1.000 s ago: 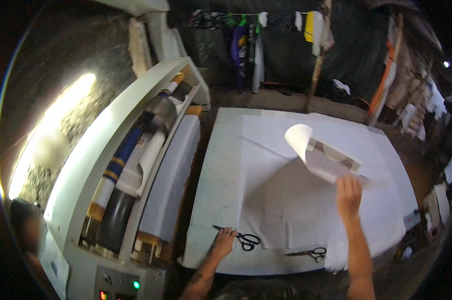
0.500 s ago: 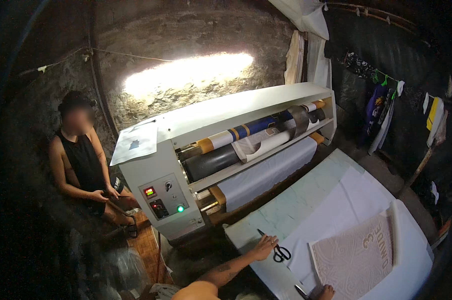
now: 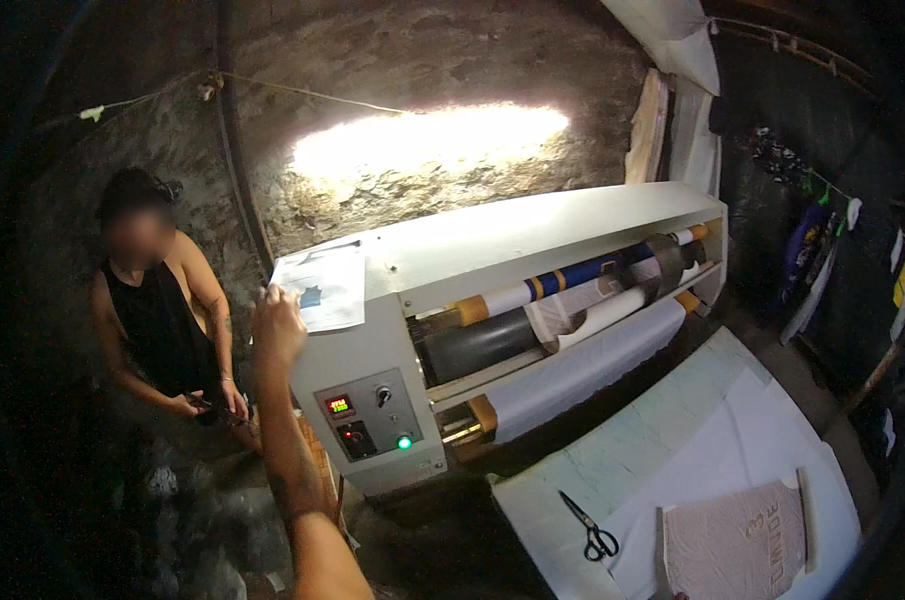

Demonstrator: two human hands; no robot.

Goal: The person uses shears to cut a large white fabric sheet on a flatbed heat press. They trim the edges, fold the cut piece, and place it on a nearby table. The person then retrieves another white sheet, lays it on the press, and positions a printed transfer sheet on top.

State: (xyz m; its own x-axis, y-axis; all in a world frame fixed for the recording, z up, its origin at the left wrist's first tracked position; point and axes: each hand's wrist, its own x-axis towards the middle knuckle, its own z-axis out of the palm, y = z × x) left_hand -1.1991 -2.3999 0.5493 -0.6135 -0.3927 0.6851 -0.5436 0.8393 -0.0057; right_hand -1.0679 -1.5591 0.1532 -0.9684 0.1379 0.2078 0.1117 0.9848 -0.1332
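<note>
My left hand (image 3: 281,325) reaches up to the left end of the white machine, its fingers curled onto the left edge of a printed paper sheet (image 3: 328,282) with a small blue shape on it. Its forearm rises from the lower edge. My right hand is out of view. On the table (image 3: 528,525) at the lower right lie black-handled scissors (image 3: 598,540), white fabric (image 3: 733,430) and a beige printed piece (image 3: 723,550) with a rolled edge.
The roller machine (image 3: 573,215) spans the middle, with a control panel (image 3: 368,420), loaded rollers and hanging white material (image 3: 588,375). At the left a co-worker (image 3: 158,310) in a black sleeveless top holds something dark. A lit wall stands behind; clothes (image 3: 813,250) hang at the right.
The view has turned left toward the machine and co-worker. My left hand has moved from beside the scissors up to the paper on the machine. My right hand has left view.
</note>
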